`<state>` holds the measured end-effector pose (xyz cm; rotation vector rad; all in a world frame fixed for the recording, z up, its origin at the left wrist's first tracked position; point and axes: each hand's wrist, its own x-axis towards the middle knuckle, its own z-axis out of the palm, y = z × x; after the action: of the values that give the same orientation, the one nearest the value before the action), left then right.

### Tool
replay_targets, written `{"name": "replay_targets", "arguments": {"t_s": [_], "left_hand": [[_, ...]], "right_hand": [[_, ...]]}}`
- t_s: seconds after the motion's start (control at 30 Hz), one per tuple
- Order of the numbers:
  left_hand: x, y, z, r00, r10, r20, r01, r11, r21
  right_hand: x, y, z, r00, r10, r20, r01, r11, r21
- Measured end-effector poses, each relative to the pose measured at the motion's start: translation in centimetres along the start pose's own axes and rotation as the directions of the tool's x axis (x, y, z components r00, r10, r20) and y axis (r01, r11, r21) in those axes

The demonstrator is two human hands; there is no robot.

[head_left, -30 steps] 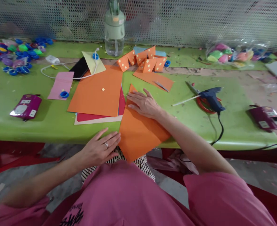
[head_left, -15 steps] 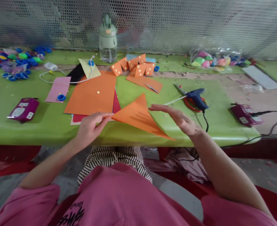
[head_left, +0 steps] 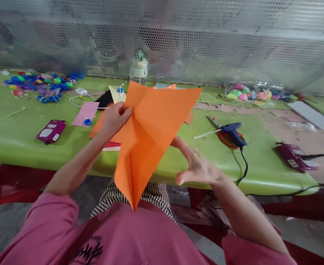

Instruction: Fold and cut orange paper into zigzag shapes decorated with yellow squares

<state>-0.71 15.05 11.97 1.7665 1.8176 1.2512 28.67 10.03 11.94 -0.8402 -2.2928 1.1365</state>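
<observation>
A creased sheet of orange paper (head_left: 156, 121) is held up above the table's front edge, its lower corner pointing down toward my lap. My left hand (head_left: 116, 117) pinches its left side between thumb and fingers. To the right of the sheet, my right hand (head_left: 196, 165) has its thumb spread away from the fingers and grips nothing. Some of its fingertips pass behind the paper's right edge; whether they touch it I cannot tell. Partly covered by the raised sheet, more orange paper (head_left: 97, 127) lies on the table.
A blue glue gun (head_left: 232, 133) rests over red-handled scissors (head_left: 225, 140) at right. Purple power sockets (head_left: 51, 131) stand at left, with another purple socket block (head_left: 295, 157) at right. Behind the paper is a water bottle (head_left: 139, 68). Colourful small pieces (head_left: 44, 82) lie back left.
The orange paper has been lifted and opened out from its folded triangle. My left hand has risen with it; my right hand has dropped lower and spread its thumb. The head view has shifted.
</observation>
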Motion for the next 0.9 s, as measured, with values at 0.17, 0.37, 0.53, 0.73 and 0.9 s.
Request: {"name": "replay_targets", "arguments": {"t_s": [0.17,0.37,0.53,0.73,0.9], "left_hand": [[1.7,1.3,1.0,0.992,0.104,-0.076,-0.089,0.98,0.177],[3.2,0.8,1.6,0.998,0.044,0.051,-0.029,0.964,-0.265],[3.5,1.4,-1.8,0.976,0.213,0.047,-0.162,0.851,-0.499],[-4.8,-1.3,-3.1,0.685,0.725,0.078,-0.715,0.689,-0.121],[-10.9,-4.8,0.7,0.536,0.754,0.379,-0.842,0.511,0.175]], "right_hand": [[2.8,-0.4,3.5,0.981,0.129,-0.144,-0.042,0.868,0.494],[6.2,1.3,0.7,0.778,0.343,-0.527,-0.026,0.855,0.517],[5.7,-1.1,-4.9,0.646,-0.148,-0.748,0.005,0.982,-0.19],[0.0,1.1,-3.5,0.815,-0.524,-0.247,0.23,0.684,-0.693],[-4.5,7.5,0.8,0.951,-0.304,-0.058,0.198,0.742,-0.64]]}}
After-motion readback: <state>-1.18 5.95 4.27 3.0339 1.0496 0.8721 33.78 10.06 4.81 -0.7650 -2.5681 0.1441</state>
